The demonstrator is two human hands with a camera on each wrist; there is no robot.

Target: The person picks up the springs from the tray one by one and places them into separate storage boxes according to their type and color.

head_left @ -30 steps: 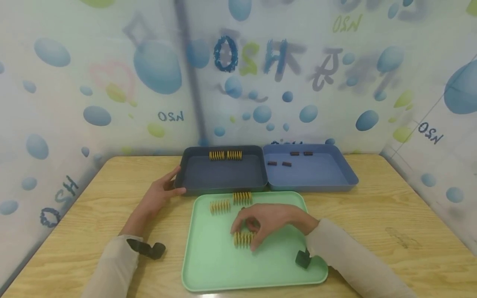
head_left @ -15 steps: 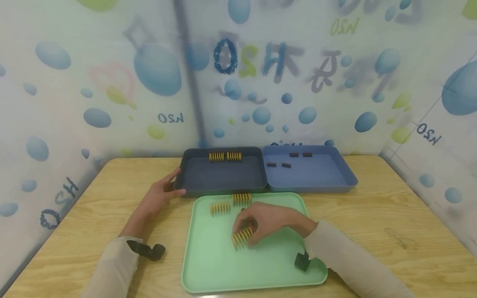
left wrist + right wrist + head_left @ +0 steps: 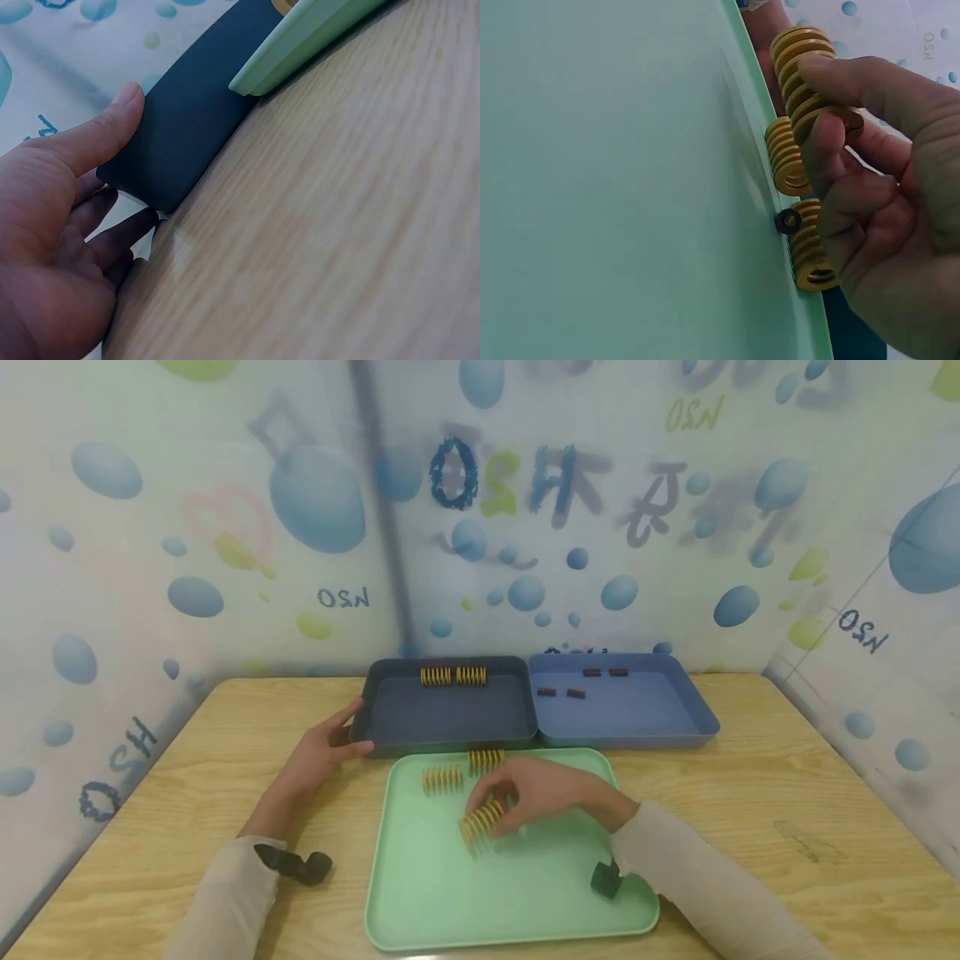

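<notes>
Right hand (image 3: 543,793) over the middle of the green tray (image 3: 450,910), fingers (image 3: 832,142) pinching a yellow spring (image 3: 482,821) lifted just above the tray floor. Two more springs (image 3: 442,778) lie near the tray's far edge; its near half is bare. Left hand (image 3: 318,752) rests against the dark tray's (image 3: 450,714) left corner on the worktop (image 3: 787,793), fingers relaxed, thumb (image 3: 112,124) on the wall.

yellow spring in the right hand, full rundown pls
The yellow spring is a short, thick coil, glossy like painted metal, with close-set turns and a flat end. The right hand pinches it between thumb and fingers, tilted, lifted just above the green tray. Two like springs lie on the tray beyond it.
</notes>
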